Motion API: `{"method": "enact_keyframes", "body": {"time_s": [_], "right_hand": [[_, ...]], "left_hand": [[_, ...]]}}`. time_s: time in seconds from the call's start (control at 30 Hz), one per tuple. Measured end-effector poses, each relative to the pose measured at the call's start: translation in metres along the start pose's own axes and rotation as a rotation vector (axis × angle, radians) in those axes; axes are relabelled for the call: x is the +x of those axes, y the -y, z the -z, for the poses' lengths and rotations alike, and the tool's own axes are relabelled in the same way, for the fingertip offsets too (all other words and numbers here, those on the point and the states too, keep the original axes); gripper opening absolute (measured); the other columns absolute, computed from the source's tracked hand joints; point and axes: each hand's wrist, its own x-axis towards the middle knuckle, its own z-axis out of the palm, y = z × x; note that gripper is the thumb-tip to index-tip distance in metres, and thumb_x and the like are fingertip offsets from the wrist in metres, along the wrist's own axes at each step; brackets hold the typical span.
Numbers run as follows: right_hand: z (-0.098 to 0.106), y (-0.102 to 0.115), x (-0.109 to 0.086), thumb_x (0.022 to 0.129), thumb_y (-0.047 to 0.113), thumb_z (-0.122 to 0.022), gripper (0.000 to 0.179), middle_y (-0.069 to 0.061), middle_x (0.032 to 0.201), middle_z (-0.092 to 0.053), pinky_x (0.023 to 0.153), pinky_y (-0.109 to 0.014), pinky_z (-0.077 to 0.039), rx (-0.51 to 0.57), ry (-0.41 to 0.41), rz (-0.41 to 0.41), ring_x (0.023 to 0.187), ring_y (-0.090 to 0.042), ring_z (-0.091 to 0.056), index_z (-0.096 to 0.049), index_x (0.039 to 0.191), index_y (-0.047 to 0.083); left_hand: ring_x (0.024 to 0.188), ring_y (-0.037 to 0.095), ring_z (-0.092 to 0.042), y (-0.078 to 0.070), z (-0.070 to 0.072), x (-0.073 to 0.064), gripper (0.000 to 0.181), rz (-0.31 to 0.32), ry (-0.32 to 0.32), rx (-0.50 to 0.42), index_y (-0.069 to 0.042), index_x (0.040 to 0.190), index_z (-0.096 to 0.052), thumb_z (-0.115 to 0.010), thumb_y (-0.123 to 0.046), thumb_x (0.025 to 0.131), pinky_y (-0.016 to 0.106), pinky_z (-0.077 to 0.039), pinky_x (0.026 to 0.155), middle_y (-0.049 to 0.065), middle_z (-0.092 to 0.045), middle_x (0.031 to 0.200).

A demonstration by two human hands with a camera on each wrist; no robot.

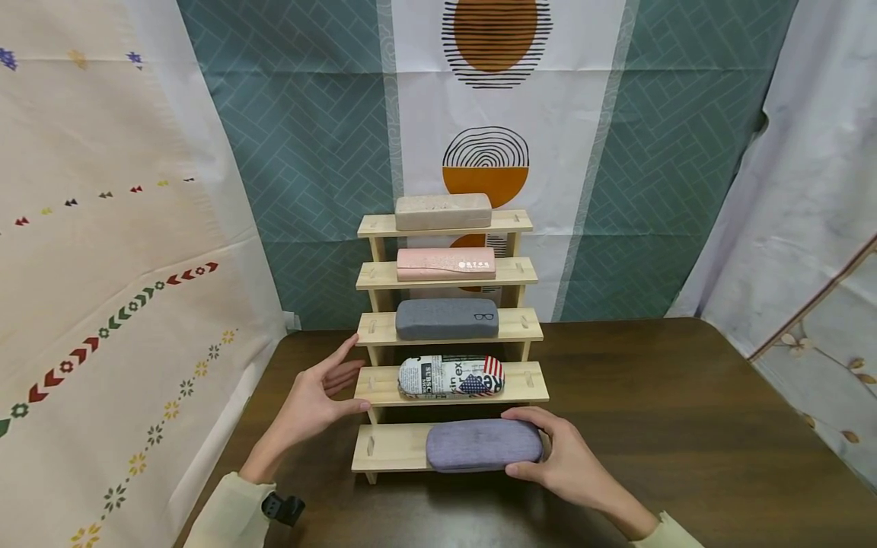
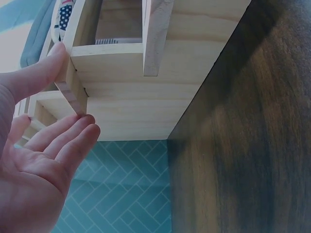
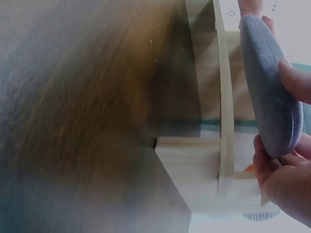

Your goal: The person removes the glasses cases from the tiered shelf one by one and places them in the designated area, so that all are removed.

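The right hand (image 1: 570,466) pinches the purple-grey case (image 1: 479,445); the left hand (image 1: 311,403), fingers spread, touches the wooden rack (image 1: 393,447).

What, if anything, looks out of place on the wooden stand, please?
The purple case on the bottom shelf sits further right than the newspaper-print case, grey case, pink case and beige case, which roughly line up above. The right grip holds it, so it may not be settled. No spill or damage shows.

Rack (image 1: 378,380) on table (image 1: 658,426) | curtain (image 1: 315,152) behind | cases (image 1: 448,323) on upper four tiers (image 1: 518,326) | fifth case (image 1: 479,445) at lowest tier (image 1: 393,449), in right hand (image 1: 567,462)
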Motion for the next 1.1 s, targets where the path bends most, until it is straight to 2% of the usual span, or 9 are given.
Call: {"method": "enact_keyframes", "body": {"time_s": [0.17, 0.37, 0.63, 0.9, 1.1], "right_hand": [[0.011, -0.001, -0.006, 0.076, 0.022, -0.098, 0.060, 0.004, 0.129, -0.068, 0.089, -0.029, -0.052, -0.014, -0.006, 0.002, 0.108, -0.016, -0.062, -0.071, 0.130, 0.022], [0.027, -0.004, -0.014, 0.074, 0.020, -0.099, 0.063, 0.008, 0.128, -0.068, 0.088, -0.027, -0.052, -0.021, -0.028, -0.011, 0.107, -0.014, -0.063, -0.071, 0.130, 0.027], [0.052, -0.006, -0.022, 0.077, 0.018, -0.097, 0.063, 0.003, 0.128, -0.068, 0.087, -0.024, -0.053, -0.014, -0.034, 0.034, 0.106, -0.014, -0.064, -0.070, 0.133, 0.020], [0.079, -0.010, -0.031, 0.080, 0.007, -0.093, 0.064, -0.005, 0.129, -0.068, 0.084, -0.021, -0.053, 0.038, -0.028, 0.068, 0.102, -0.016, -0.065, -0.067, 0.137, 0.017], [0.097, -0.013, -0.033, 0.081, 0.003, -0.091, 0.065, -0.006, 0.130, -0.067, 0.084, -0.022, -0.054, 0.038, -0.030, 0.064, 0.102, -0.017, -0.066, -0.065, 0.139, 0.014]], "left_hand": [[0.129, 0.038, -0.062, 0.000, 0.000, 0.000, 0.107, 0.004, 0.000, 0.004, -0.030, 0.166, -0.037, -0.095, -0.008, 0.079, 0.048, -0.053, 0.105, 0.023, -0.062, 0.142], [0.129, 0.038, -0.062, 0.000, 0.000, 0.000, 0.107, 0.002, 0.004, -0.001, -0.030, 0.166, -0.037, -0.095, -0.007, 0.079, 0.048, -0.053, 0.104, 0.026, -0.061, 0.142], [0.129, 0.038, -0.062, 0.000, 0.000, 0.000, 0.107, 0.001, 0.001, 0.001, -0.029, 0.166, -0.037, -0.095, -0.008, 0.079, 0.048, -0.053, 0.104, 0.025, -0.062, 0.142], [0.130, 0.038, -0.062, 0.000, 0.001, 0.000, 0.107, -0.002, 0.004, -0.003, -0.028, 0.166, -0.036, -0.095, -0.009, 0.079, 0.048, -0.053, 0.104, 0.026, -0.061, 0.142], [0.129, 0.038, -0.062, 0.001, 0.000, 0.000, 0.107, -0.002, 0.005, -0.009, -0.029, 0.166, -0.036, -0.095, -0.007, 0.079, 0.048, -0.053, 0.104, 0.023, -0.062, 0.142]]}}
